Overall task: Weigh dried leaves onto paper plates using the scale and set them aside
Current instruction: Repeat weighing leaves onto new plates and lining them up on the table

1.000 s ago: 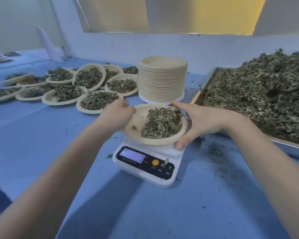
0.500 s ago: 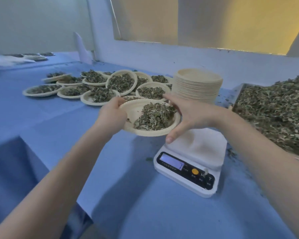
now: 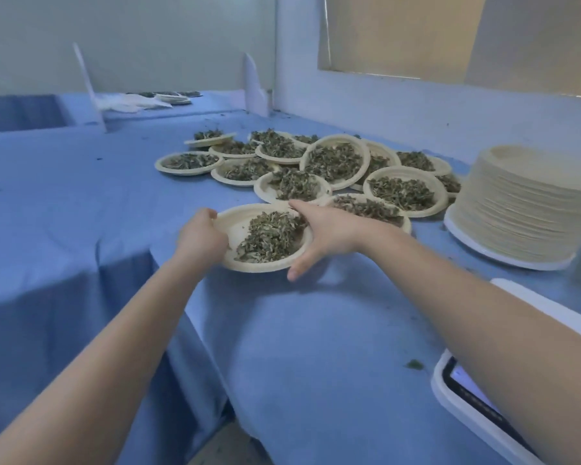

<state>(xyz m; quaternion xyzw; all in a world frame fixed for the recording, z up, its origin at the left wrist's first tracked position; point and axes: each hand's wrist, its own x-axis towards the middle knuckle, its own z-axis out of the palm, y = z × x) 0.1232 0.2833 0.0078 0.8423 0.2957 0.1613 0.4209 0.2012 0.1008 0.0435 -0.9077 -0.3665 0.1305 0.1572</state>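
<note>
Both hands are gripping one round beige paper plate (image 3: 235, 226) of dried green leaves (image 3: 269, 237): left hand (image 3: 200, 237) at its nine o'clock rim, right hand (image 3: 329, 234) at three o'clock, just beside the filled plates (image 3: 405, 193) at twelve o'clock on the blue cloth-covered table (image 3: 309, 357).

I see soft, dim, bluish light with a warm yellow glow from the window (image 3: 450, 38) upper right. My arms throw a faint shadow on the blue cloth (image 3: 299, 347). Wide-angle bending stretches the edges; everything looks slightly soft.
</note>
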